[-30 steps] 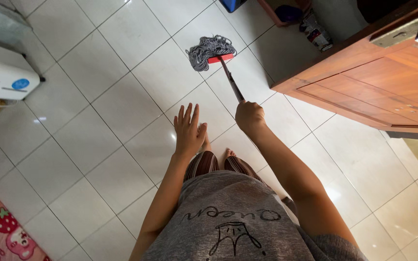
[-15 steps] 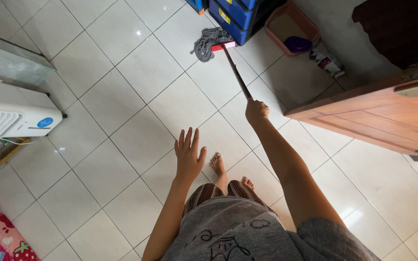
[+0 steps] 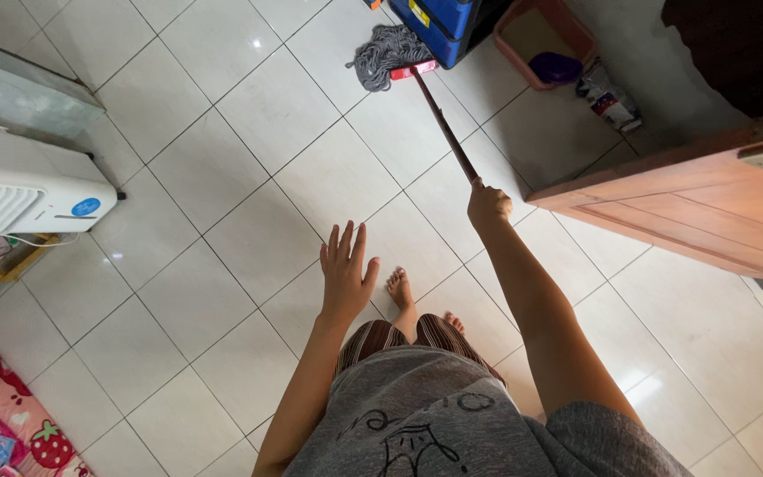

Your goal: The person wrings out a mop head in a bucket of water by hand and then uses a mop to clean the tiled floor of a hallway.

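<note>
My right hand (image 3: 487, 204) is closed around the end of a dark red mop handle (image 3: 445, 131), arm stretched forward. The handle runs up and left to a grey string mop head (image 3: 384, 55) with a red clamp, lying on the white tiled floor (image 3: 222, 203) against a blue plastic crate (image 3: 441, 25). My left hand (image 3: 346, 274) hovers in front of me, fingers spread, holding nothing. My bare feet (image 3: 401, 290) show below it on the tiles.
A wooden door (image 3: 699, 212) stands open at right. A pink tub (image 3: 545, 40) holding a purple object and a small packet (image 3: 607, 99) sit beyond it. A white fan appliance (image 3: 28, 190) stands at left, a strawberry-print mat (image 3: 2, 415) at lower left.
The mop head has slid farther away across the tiles to the blue crate as my right arm reached out. The view has shifted; my left hand stays spread in the air.
</note>
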